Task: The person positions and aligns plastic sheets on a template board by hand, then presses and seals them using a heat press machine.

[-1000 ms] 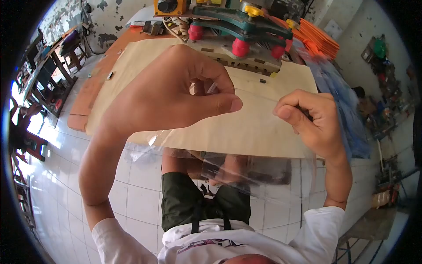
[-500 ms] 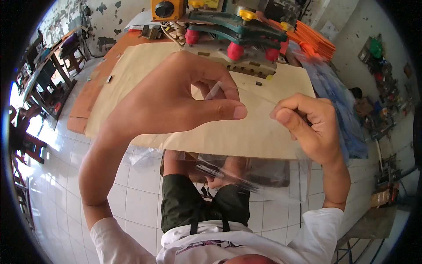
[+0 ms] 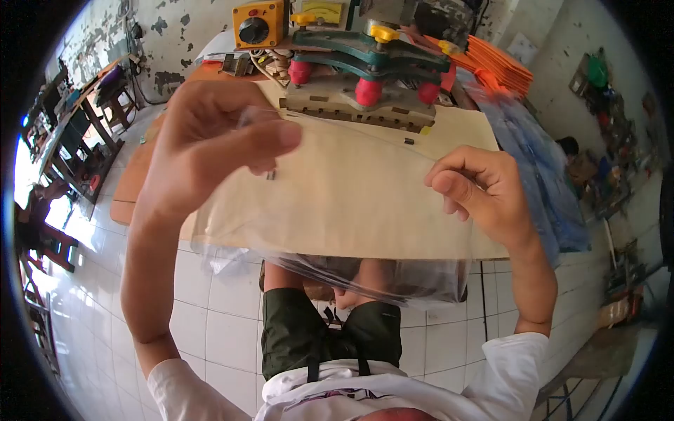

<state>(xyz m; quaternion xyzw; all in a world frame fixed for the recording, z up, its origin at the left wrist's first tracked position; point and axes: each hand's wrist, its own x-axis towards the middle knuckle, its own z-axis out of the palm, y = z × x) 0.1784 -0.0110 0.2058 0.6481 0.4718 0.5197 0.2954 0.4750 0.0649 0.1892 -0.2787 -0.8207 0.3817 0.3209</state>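
Spanning the space between the hands, the clear plastic sheet (image 3: 414,281) hung before the counter (image 3: 133,186), its lower part beyond the front edge. The right hand (image 3: 484,193) had its grip pinching the sheet's upper edge; the left hand (image 3: 210,147) was at the opposite side, its grip too blurred to tell whether closed. Brown paper (image 3: 453,130) covered most of the counter. A green clamp frame (image 3: 358,52) stood at the rear, beside a yellow control box (image 3: 260,27). White tiles (image 3: 232,326) covered the floor; paint peeled from the wall (image 3: 168,42).
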